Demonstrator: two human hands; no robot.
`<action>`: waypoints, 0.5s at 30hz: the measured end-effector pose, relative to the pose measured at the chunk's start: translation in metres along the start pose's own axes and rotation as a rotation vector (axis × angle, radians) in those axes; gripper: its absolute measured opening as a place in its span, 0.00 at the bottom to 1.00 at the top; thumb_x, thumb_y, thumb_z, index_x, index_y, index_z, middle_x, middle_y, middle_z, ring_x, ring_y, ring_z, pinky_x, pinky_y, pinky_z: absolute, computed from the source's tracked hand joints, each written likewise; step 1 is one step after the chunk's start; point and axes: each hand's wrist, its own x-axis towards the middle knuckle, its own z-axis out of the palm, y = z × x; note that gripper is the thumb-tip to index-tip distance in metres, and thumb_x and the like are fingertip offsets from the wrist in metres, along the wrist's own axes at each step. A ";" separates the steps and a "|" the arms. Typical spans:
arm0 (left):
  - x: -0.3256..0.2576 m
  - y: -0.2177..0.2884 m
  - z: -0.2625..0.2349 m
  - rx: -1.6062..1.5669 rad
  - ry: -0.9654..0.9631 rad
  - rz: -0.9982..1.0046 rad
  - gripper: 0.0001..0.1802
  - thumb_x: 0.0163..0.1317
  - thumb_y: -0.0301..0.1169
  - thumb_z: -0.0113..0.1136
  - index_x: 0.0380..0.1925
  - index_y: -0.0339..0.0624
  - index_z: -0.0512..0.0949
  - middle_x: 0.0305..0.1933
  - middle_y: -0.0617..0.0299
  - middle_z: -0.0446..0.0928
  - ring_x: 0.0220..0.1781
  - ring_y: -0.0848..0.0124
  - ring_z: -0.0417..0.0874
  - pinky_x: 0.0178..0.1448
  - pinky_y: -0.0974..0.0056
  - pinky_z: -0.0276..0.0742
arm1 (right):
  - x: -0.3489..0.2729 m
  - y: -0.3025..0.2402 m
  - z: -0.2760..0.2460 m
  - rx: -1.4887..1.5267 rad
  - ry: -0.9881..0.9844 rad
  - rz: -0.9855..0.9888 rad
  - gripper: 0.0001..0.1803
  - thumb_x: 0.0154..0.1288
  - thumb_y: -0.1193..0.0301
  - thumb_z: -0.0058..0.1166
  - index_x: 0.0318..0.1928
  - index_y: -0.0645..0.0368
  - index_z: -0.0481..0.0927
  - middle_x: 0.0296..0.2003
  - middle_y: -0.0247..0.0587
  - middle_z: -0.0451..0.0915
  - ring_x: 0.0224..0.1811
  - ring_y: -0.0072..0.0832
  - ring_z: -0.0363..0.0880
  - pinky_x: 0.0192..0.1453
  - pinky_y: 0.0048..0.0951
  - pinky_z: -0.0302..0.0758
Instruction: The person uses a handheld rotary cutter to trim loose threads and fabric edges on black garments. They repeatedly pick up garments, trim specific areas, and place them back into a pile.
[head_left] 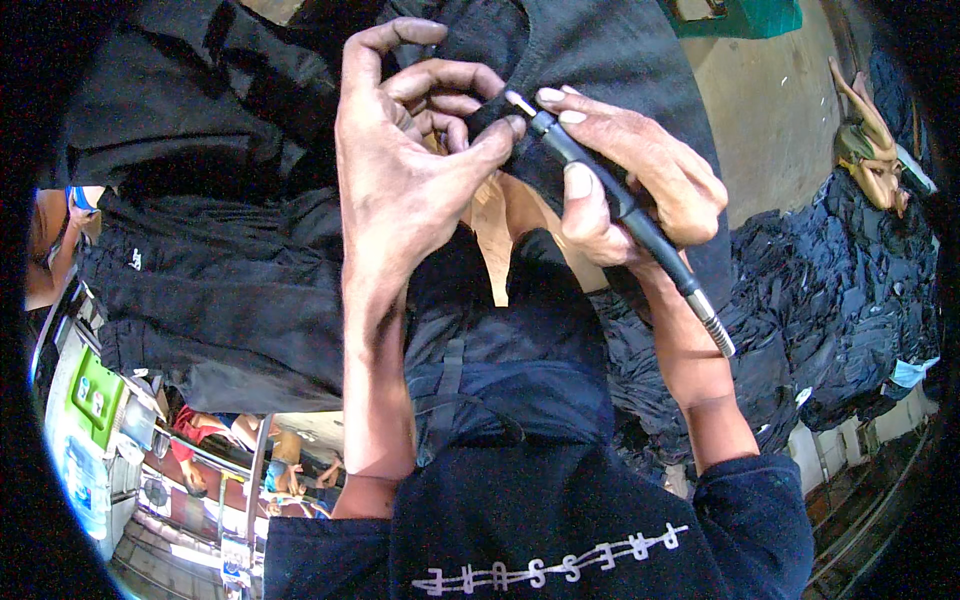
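The left hand (410, 170) pinches a fold of dark garment (600, 60). The right hand (630, 175) grips a black pen-shaped rotary tool (600, 180), with its tip touching the fold.

We see 1 green box-like thing (95, 395) with pale round spots at the far left edge. Below it stands a tall pale blue and white package (85, 480). What kind it is, we cannot tell.
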 end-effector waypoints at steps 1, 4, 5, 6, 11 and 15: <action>0.000 0.000 0.000 0.004 -0.004 0.000 0.41 0.54 0.12 0.77 0.65 0.37 0.64 0.47 0.51 0.87 0.38 0.79 0.84 0.35 0.77 0.76 | 0.000 0.000 0.001 0.024 0.014 -0.007 0.12 0.51 0.80 0.64 0.38 0.70 0.90 0.33 0.53 0.91 0.38 0.43 0.96 0.50 0.40 0.94; -0.001 -0.002 -0.002 0.006 -0.015 0.003 0.43 0.54 0.11 0.78 0.66 0.38 0.63 0.49 0.50 0.87 0.39 0.78 0.85 0.37 0.77 0.76 | -0.001 0.001 0.002 0.027 0.025 -0.005 0.12 0.50 0.80 0.64 0.38 0.71 0.90 0.33 0.53 0.91 0.38 0.43 0.96 0.50 0.40 0.94; -0.001 -0.002 -0.002 0.012 -0.022 -0.004 0.44 0.54 0.12 0.79 0.67 0.40 0.63 0.51 0.50 0.87 0.40 0.78 0.84 0.38 0.77 0.76 | -0.001 0.000 0.001 0.021 0.018 -0.005 0.12 0.50 0.80 0.64 0.38 0.71 0.90 0.33 0.53 0.91 0.38 0.43 0.96 0.50 0.41 0.94; -0.001 -0.002 -0.002 0.015 -0.021 -0.019 0.46 0.54 0.12 0.80 0.68 0.41 0.63 0.53 0.50 0.87 0.41 0.78 0.84 0.39 0.77 0.76 | -0.001 0.000 0.000 0.007 0.016 -0.003 0.12 0.50 0.80 0.64 0.38 0.71 0.90 0.33 0.53 0.91 0.38 0.43 0.96 0.50 0.41 0.94; -0.001 -0.001 -0.001 0.008 -0.027 -0.018 0.44 0.55 0.12 0.77 0.67 0.39 0.62 0.51 0.49 0.87 0.40 0.78 0.84 0.38 0.78 0.75 | 0.001 -0.001 -0.003 0.008 0.008 0.031 0.12 0.50 0.80 0.64 0.38 0.71 0.90 0.33 0.52 0.91 0.39 0.43 0.96 0.51 0.41 0.94; -0.001 0.000 0.001 -0.021 -0.015 -0.021 0.43 0.56 0.12 0.76 0.67 0.38 0.61 0.51 0.49 0.87 0.40 0.78 0.84 0.38 0.77 0.74 | 0.003 -0.002 -0.003 -0.001 0.006 0.047 0.12 0.50 0.81 0.63 0.37 0.70 0.90 0.32 0.51 0.91 0.38 0.43 0.96 0.50 0.40 0.94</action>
